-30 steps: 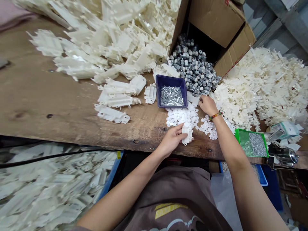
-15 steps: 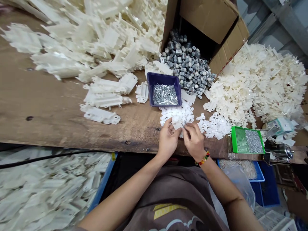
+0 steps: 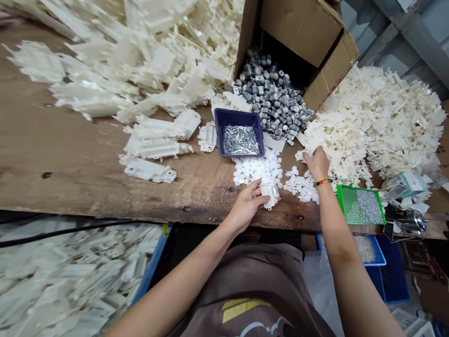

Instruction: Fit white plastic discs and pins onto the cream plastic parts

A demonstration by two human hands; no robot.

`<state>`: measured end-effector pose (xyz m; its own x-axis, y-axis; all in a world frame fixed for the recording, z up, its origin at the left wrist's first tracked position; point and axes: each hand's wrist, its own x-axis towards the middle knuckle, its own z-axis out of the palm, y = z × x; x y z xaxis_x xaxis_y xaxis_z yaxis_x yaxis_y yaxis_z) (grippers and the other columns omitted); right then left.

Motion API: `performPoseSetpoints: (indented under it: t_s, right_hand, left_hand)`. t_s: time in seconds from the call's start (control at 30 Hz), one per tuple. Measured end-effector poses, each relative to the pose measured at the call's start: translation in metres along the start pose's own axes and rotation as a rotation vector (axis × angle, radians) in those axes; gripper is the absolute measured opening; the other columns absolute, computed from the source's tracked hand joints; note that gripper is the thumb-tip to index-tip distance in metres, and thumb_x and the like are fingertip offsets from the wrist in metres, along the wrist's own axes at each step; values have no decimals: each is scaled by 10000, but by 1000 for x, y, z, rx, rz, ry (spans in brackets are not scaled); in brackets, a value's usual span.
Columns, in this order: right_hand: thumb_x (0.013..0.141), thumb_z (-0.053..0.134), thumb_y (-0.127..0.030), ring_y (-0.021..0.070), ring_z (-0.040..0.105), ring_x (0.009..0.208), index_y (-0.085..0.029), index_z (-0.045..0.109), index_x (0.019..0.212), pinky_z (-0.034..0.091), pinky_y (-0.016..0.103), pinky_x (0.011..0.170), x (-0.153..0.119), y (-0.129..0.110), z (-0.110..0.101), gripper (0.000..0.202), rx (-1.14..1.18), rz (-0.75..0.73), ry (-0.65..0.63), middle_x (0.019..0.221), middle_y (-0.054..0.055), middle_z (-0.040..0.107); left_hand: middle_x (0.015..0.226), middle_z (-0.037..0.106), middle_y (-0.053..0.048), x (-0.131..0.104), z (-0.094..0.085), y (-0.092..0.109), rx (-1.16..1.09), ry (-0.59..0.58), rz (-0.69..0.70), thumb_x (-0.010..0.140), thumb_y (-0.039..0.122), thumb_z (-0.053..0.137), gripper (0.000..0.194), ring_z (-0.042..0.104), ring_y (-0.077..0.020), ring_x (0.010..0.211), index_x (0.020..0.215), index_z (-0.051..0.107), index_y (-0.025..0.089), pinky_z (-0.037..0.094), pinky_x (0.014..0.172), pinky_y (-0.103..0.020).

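My left hand [image 3: 247, 206] is closed on a small white plastic housing [image 3: 268, 194], pinched between thumb and fingers near the table's front edge. A shiny metal cylinder, apparently a small motor [image 3: 275, 191], sits at the right side of this housing. Farther right, my right hand [image 3: 318, 164] reaches to the near left edge of a heap of cream plastic parts [image 3: 372, 126]. Its thumb and fingers are apart over the heap, and the fingertips are partly hidden. Small white plastic discs [image 3: 257, 167] lie just beyond my left hand, with more discs [image 3: 300, 185] left of my right wrist.
A purple tray [image 3: 220, 135] holds metal pins. Behind it, small grey motors [image 3: 270, 89] spill from a cardboard box [image 3: 291, 28]. Long cream plastic parts [image 3: 150, 135] lie on the left. A green tray [image 3: 339, 199] with small metal pieces stands at the right front edge.
My hands have separated. The right hand has moved right and away from me to the cream heap. The left hand stays near its place, the housing now tilted and more visible.
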<state>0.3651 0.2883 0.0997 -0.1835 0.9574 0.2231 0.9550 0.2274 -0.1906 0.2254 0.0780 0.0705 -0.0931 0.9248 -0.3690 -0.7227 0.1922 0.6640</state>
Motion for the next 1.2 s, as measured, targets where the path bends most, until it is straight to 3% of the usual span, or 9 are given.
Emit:
performPoseSetpoints:
  t_s: [0.1,0.2,0.37,0.5,0.63,0.8,0.87,1.0,1.2]
  right_hand:
    - [808,584,-400,205,575,797,-153,511,928,457,353,711,-27,-17,-15,284,254,-92,-127,879,100,599]
    - [839,532,-442,149,566,712,-180,496,1026,456,289,620,-77,-39,-34,323,499,-335,-461,901,62,599]
    - [834,535,-395,196,599,746,-179,446,1178,464,320,659,-129,-62,-43,416,306,-440,-429,948,73,625]
    - [867,478,-425,266,616,925,-164,435,1201,479,374,762,-138,-64,-35,426,242,-500,-381,1106,138,608]
    - [884,457,-450,278,591,1012,-157,410,1236,461,393,827,-146,-63,-33,460,272,-520,-371,1155,162,581]
    - [824,539,-522,173,577,765,-182,391,1216,448,297,669,-140,-56,-41,540,484,-399,-596,916,46,587]
    - [862,487,-500,136,525,693,-185,434,1119,412,265,633,-131,-55,-41,410,570,-341,-605,808,-1,542]
    - [890,451,-460,120,456,675,-193,484,857,360,257,642,-122,-57,-36,272,629,-390,-613,730,-25,482]
    - [833,552,-436,107,440,651,-201,486,888,341,240,597,-127,-59,-35,250,744,-325,-688,751,-33,490]
  left_hand:
    - [946,712,-94,5,-2,-2,-11,22,36,604,186,712,622,679,-189,757,1188,511,109,488,738,-293]
    - [995,709,-100,11,-5,-5,23,61,111,612,197,701,685,669,-192,812,1256,488,102,485,740,-282]
    - [1036,703,-87,12,-6,-11,177,90,248,642,210,653,673,635,-222,959,1289,494,116,482,835,-322]
    - [1122,668,-62,6,-11,-10,304,101,319,679,197,600,633,585,-211,1063,1301,501,146,430,942,-329]
    - [1095,669,-57,-1,-18,-1,258,35,184,753,285,581,558,593,-205,1018,1294,514,167,434,921,-333]
    - [1002,681,-82,-9,-18,9,219,34,97,732,355,640,550,619,-209,883,1224,547,127,472,802,-312]
    - [1025,671,-82,-13,-17,9,261,-44,114,733,337,637,565,612,-208,910,1242,517,125,469,817,-308]
    - [1202,590,-74,-18,-16,6,408,-130,210,754,295,626,596,553,-206,1070,1306,437,175,425,929,-308]
    - [1256,561,-92,-20,-25,7,454,-203,188,749,309,652,631,534,-238,1125,1321,420,181,425,943,-332]
